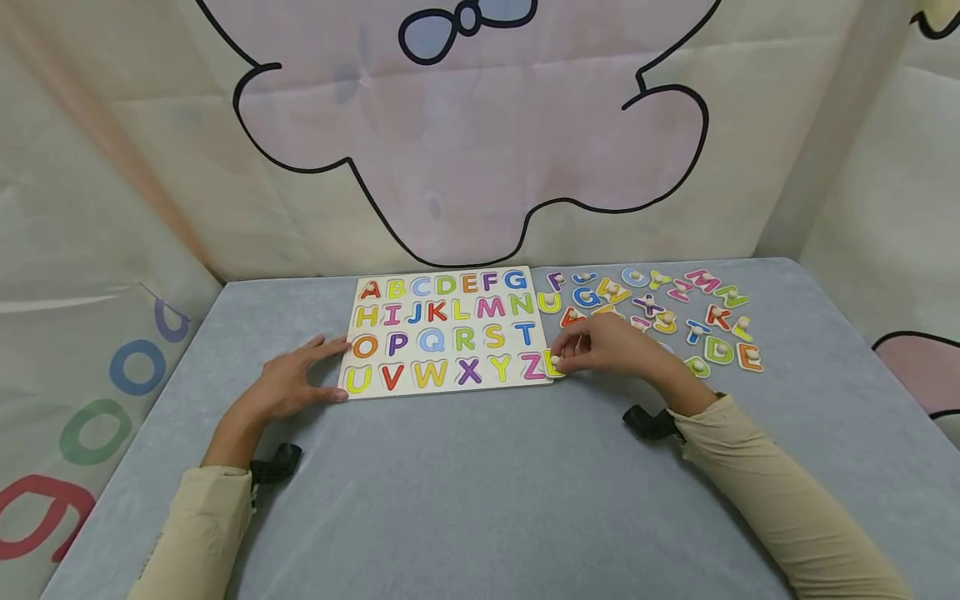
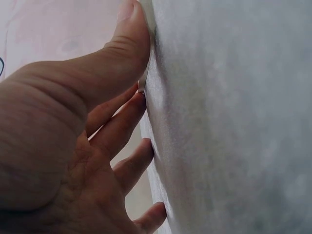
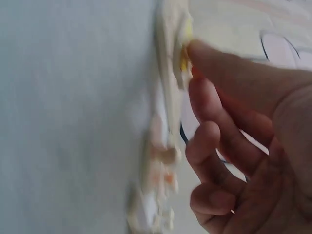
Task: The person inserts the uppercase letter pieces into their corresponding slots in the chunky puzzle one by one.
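Observation:
A white alphabet puzzle board (image 1: 414,357) with coloured letters A to Z lies on the table. My left hand (image 1: 285,383) rests against its left edge, fingers spread and fairly straight; the left wrist view shows the thumb and fingertips along the board and cloth. At the board's lower right corner, over the printed Z, my right hand (image 1: 611,346) pinches a yellow letter piece (image 1: 553,368) by its knob between thumb and forefinger. The right wrist view shows this letter piece (image 3: 181,56) tilted against the board's edge, its shape partly hidden. The other fingers curl loosely.
Several loose knobbed letters lie right of the board, among them an orange E (image 1: 750,356), a green D (image 1: 718,350) and a yellow U (image 1: 549,302). Grey cloth (image 1: 450,500) covers the table. A printed curtain (image 1: 465,167) hangs behind it.

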Motion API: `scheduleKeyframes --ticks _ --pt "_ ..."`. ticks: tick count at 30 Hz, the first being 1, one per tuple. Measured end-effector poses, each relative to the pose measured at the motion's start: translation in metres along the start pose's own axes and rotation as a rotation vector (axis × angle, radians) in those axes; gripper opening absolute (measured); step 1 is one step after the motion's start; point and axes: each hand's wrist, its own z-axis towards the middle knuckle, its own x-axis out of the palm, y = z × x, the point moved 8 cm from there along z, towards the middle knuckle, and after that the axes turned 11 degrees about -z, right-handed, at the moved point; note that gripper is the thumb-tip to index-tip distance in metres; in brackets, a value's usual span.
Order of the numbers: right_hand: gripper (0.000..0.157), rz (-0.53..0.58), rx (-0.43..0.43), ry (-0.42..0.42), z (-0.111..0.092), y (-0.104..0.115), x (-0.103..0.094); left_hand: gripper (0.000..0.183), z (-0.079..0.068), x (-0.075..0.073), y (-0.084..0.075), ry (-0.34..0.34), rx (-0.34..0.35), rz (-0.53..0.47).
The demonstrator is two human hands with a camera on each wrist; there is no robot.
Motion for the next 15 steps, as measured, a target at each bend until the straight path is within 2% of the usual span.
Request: scheduleKeyframes --ticks 7,15 --pt "0.019 0.009 0.047 -0.022 0.0058 0.0063 0.0107 0.089 -0.0002 0.0008 0.0032 -0.003 -0.011 -0.002" --pt "0.021 0.01 0.041 -0.028 0.0064 0.0085 0.0122 0.09 0.0 0.0007 0.0007 -0.005 -0.002 -0.001"
